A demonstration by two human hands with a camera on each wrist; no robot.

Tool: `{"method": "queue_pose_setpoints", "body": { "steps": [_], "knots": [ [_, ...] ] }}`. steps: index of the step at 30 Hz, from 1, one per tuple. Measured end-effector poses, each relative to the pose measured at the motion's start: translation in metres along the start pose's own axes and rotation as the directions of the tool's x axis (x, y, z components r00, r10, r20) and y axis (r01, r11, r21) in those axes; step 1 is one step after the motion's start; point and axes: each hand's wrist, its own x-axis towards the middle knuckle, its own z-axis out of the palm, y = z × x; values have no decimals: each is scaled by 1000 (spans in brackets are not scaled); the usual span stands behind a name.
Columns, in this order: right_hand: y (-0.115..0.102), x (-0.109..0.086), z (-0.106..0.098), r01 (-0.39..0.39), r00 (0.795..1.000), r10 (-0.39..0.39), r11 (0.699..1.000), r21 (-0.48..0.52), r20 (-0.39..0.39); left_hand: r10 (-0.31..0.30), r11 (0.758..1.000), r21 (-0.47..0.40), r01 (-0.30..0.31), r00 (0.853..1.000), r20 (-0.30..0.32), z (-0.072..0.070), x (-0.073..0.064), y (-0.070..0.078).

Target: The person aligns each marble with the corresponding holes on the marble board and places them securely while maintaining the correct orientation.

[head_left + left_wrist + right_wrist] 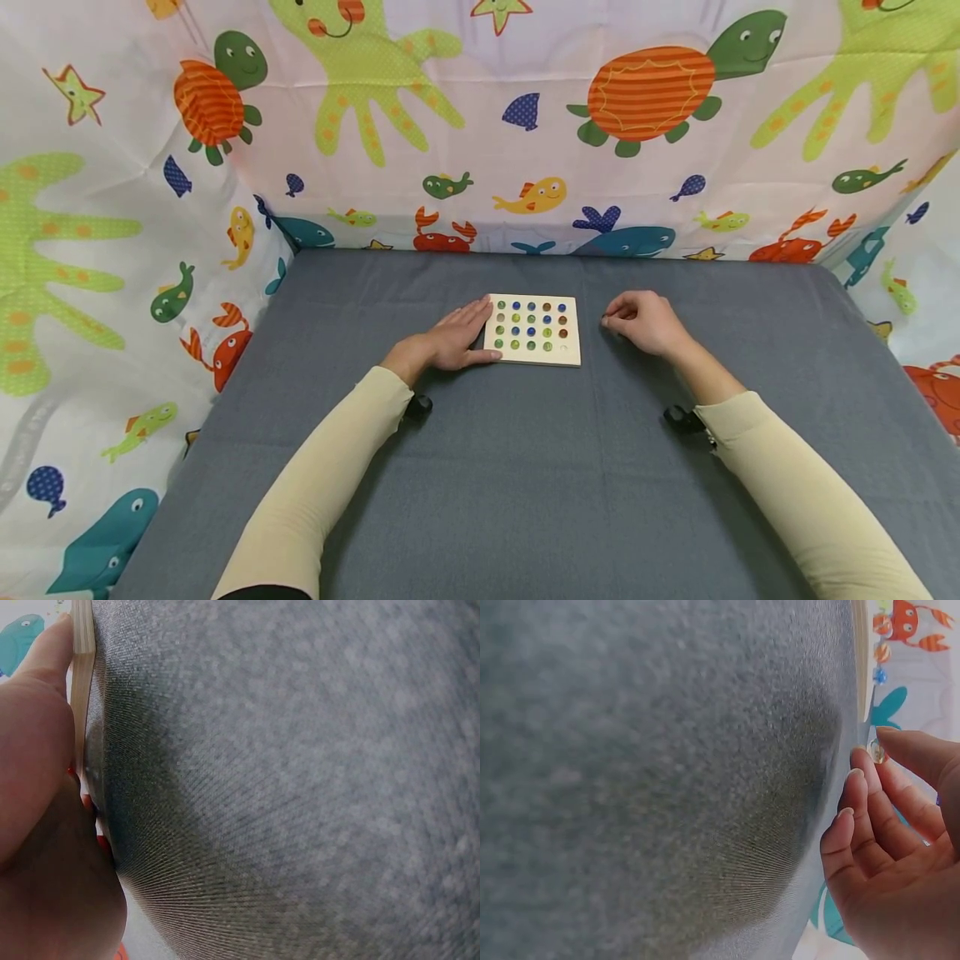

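Observation:
A pale wooden board [534, 361] lies flat on the grey cloth, with rows of glass marbles [531, 332] in green, blue, yellow and brown set in its holes. Bare wood shows in the hole at its near right corner. My left hand [455, 337] rests at the board's left side, fingers extended along the far left corner and thumb straight at the near left corner. To the right of the board and apart from it, my right hand [647, 323] pinches a clear marble [877, 751] between thumb and index finger; its other fingers are loosely bent.
Grey cloth [510, 500] covers the table. A curtain [480, 167] printed with sea animals stands along the back and both sides. Black wrist cameras [682, 419] sit under both cuffs, close to the cloth.

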Motion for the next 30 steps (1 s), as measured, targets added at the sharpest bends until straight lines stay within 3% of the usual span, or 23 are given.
{"method": "queue_pose_setpoints", "body": {
  "steps": [12,25,30],
  "knots": [
    [-17,-17,5,79,997,-79,997,13,18,-13,999,39,14,1000,-13,-3,-4,6],
    [-32,-23,19,133,990,-133,991,9,49,-9,1000,28,9,1000,-1,-5,-2,4],
    [-31,-23,25,145,987,-147,989,24,70,-22,1000,22,21,1000,6,0,3,0]
  ]
}}
